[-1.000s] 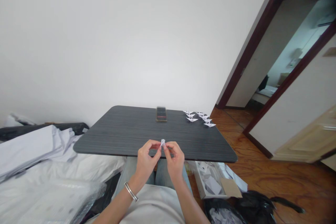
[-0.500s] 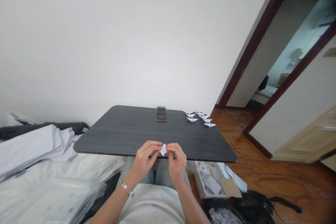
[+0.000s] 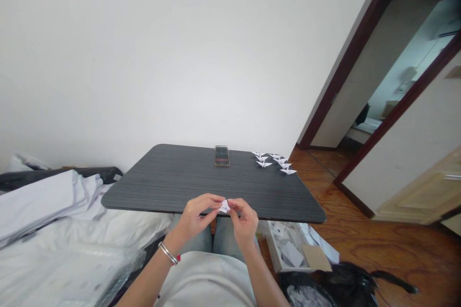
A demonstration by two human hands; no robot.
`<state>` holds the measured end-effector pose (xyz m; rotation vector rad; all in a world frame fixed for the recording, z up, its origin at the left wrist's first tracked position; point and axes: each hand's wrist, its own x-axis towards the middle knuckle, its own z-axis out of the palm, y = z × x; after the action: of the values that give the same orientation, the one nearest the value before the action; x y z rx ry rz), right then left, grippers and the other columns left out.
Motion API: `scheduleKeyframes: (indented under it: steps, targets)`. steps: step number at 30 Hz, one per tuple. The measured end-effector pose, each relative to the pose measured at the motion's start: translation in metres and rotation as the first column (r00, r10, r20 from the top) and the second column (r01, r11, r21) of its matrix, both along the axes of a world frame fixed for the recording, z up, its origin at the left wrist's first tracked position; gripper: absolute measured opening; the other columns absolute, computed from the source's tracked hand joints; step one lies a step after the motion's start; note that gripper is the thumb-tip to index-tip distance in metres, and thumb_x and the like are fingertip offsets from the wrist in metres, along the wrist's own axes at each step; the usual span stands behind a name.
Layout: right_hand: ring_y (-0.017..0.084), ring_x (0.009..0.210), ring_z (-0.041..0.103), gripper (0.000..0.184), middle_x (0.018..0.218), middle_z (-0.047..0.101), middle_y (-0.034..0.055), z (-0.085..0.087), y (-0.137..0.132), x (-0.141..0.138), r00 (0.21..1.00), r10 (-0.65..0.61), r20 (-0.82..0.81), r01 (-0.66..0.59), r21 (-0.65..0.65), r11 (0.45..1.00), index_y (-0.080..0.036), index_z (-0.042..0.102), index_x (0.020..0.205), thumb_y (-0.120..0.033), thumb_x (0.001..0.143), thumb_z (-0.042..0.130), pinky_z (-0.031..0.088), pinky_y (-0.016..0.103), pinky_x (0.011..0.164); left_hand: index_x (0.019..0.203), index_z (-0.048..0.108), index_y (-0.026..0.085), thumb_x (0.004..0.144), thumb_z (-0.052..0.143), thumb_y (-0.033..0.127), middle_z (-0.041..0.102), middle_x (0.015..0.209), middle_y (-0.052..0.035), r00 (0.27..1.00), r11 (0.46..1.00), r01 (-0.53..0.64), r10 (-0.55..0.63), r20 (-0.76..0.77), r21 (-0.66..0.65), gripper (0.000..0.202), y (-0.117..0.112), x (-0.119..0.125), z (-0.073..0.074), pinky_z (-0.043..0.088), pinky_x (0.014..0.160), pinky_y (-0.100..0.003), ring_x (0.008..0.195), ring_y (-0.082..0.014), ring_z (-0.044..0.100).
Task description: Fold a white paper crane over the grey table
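Observation:
A small folded piece of white paper (image 3: 224,206) is pinched between both my hands at the near edge of the dark grey table (image 3: 173,187). My left hand (image 3: 196,218), with a silver bracelet on its wrist, grips the paper from the left. My right hand (image 3: 245,220) pinches it from the right. Both sets of fingers are closed round it. Several finished white paper cranes (image 3: 275,162) stand in a group at the table's far right corner.
A small dark box (image 3: 222,156) stands at the table's far middle. White bedding (image 3: 54,230) lies to the left. On the wooden floor at the right are a cardboard box of paper (image 3: 291,252) and a black bag (image 3: 342,283). An open doorway (image 3: 392,86) is at the right.
Both hands have dropped from just above the table edge to level with it, carrying the paper down. The paper has turned between the fingers.

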<state>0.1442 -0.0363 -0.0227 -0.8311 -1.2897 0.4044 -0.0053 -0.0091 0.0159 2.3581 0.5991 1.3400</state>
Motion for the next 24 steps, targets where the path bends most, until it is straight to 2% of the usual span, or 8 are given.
scheduleKeyframes:
  steps: [3,9,17,24]
  targets:
    - [0.016,0.067,0.059,0.015,0.072,0.064,0.0027,0.0016,-0.0004,0.0007,1.000,0.020,0.023,-0.020,0.004,1.000,-0.021,0.065,0.082,-0.013,0.077,0.053,0.048,0.027,0.057,0.076,0.060,0.015,0.077,0.055,0.013,0.068,0.089,-0.0090,0.999,0.997,0.032,-0.029,0.035,-0.069,0.006,-0.0003,0.0006,0.0019,0.049,0.073,-0.027,0.081,-0.0164,0.063]
    - [0.017,0.069,0.059,0.022,0.074,0.062,0.0026,0.0026,-0.0002,0.0020,0.998,0.059,0.012,-0.058,-0.027,0.998,-0.022,0.062,0.096,-0.014,0.077,0.053,0.048,0.028,0.059,0.072,0.061,0.016,0.076,0.058,0.019,0.068,0.084,-0.0091,0.997,0.989,0.046,-0.038,0.060,-0.139,0.006,0.0007,0.0014,0.0038,0.049,0.070,-0.029,0.077,-0.0170,0.064]
    - [0.016,0.068,0.056,0.011,0.074,0.059,0.0028,0.0052,0.0010,0.0045,0.983,0.181,-0.028,-0.183,-0.057,0.982,-0.020,0.061,0.083,-0.016,0.075,0.055,0.044,0.027,0.058,0.072,0.063,0.016,0.075,0.059,0.023,0.069,0.083,-0.0097,0.996,0.983,0.077,-0.068,0.062,-0.165,0.009,0.0027,0.0000,0.0044,0.049,0.070,-0.029,0.076,-0.0173,0.064]
    - [0.016,0.068,0.054,0.006,0.071,0.057,0.0024,0.0063,0.0019,0.0048,0.976,0.210,-0.052,-0.210,0.014,0.978,-0.021,0.059,0.078,-0.018,0.078,0.054,0.043,0.026,0.057,0.071,0.064,0.016,0.074,0.061,0.023,0.069,0.088,-0.0111,0.993,0.976,0.112,-0.102,0.061,-0.189,0.008,0.0033,-0.0010,0.0062,0.050,0.072,-0.031,0.079,-0.0181,0.065]
